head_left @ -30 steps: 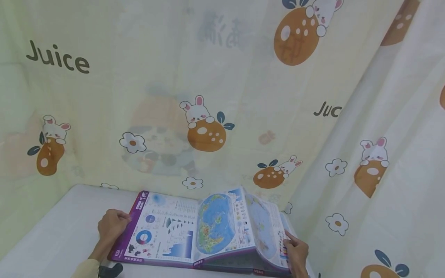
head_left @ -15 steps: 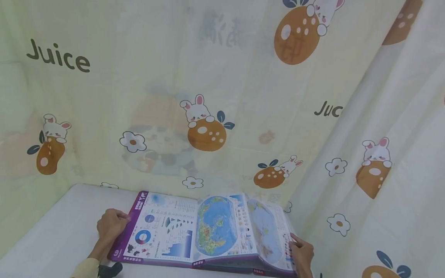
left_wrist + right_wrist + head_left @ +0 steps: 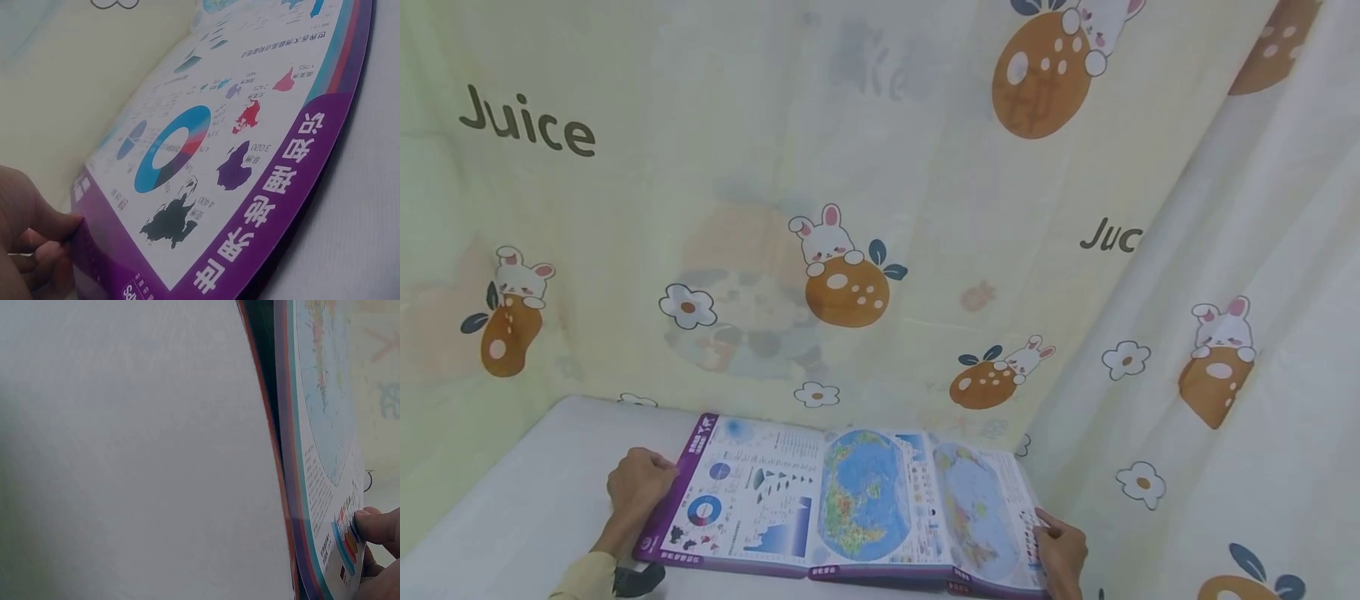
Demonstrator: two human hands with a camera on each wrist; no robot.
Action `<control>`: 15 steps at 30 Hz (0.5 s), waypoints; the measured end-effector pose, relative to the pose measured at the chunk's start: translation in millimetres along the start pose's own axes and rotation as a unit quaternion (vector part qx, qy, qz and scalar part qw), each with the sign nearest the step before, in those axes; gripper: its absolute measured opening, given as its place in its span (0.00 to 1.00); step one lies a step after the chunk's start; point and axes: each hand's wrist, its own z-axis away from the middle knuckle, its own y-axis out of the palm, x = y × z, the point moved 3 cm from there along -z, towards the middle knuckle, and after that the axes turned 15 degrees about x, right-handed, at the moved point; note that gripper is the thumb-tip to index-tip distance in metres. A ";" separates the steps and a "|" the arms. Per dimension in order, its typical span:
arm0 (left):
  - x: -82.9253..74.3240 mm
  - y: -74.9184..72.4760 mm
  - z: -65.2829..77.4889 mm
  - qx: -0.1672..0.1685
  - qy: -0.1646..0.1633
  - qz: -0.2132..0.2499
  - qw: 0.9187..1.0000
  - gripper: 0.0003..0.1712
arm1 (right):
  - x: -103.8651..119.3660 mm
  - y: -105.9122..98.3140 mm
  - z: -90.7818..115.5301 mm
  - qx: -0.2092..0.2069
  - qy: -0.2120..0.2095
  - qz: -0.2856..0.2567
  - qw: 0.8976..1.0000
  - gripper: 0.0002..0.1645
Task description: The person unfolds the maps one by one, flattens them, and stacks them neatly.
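A folding world map (image 3: pixel 865 496) is spread wide on the white table, showing a purple-bordered panel of charts at left and two oval maps to its right. My left hand (image 3: pixel 636 483) pinches the purple left edge. In the left wrist view, the thumb of that hand (image 3: pixel 31 219) lies over the border and the fingers curl beneath. At the far right edge, my right hand (image 3: pixel 1063 550) grips the outer panel between thumb and fingers. The right wrist view has this panel (image 3: pixel 322 475) standing slightly off a darker layer underneath.
Behind the table (image 3: pixel 527 475) hangs a pale curtain (image 3: pixel 760 150) printed with rabbits, fruit and flowers. More curtain (image 3: pixel 1285 500) falls close along the right side, near my right hand. A dark strap (image 3: pixel 638 579) circles my left wrist.
My right hand has moved a little to the right and down, drawing the right panels outward. The raised fold between the two oval maps has flattened. My left hand stays almost in place.
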 end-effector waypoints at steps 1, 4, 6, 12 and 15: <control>-0.3 -0.3 0.1 -0.002 -0.001 -0.004 1.000 0.14 | -0.8 -0.5 -1.6 -0.002 0.001 0.004 1.000 0.23; -0.9 -0.5 0.0 -0.003 -0.001 -0.018 1.000 0.14 | -3.1 -3.4 -5.4 -0.008 0.002 0.016 1.000 0.24; -0.9 -0.2 -0.5 -0.003 -0.002 -0.024 1.000 0.13 | -4.3 -5.4 -7.2 -0.009 0.005 0.022 1.000 0.24; 1.1 -0.8 -5.0 -0.004 -0.006 -0.038 0.999 0.13 | -5.0 -7.9 -10.2 0.006 0.010 0.020 1.000 0.24; 1.0 -1.1 -7.3 -0.004 -0.012 -0.037 0.999 0.13 | -4.8 -8.0 -10.3 0.008 0.013 0.020 1.000 0.24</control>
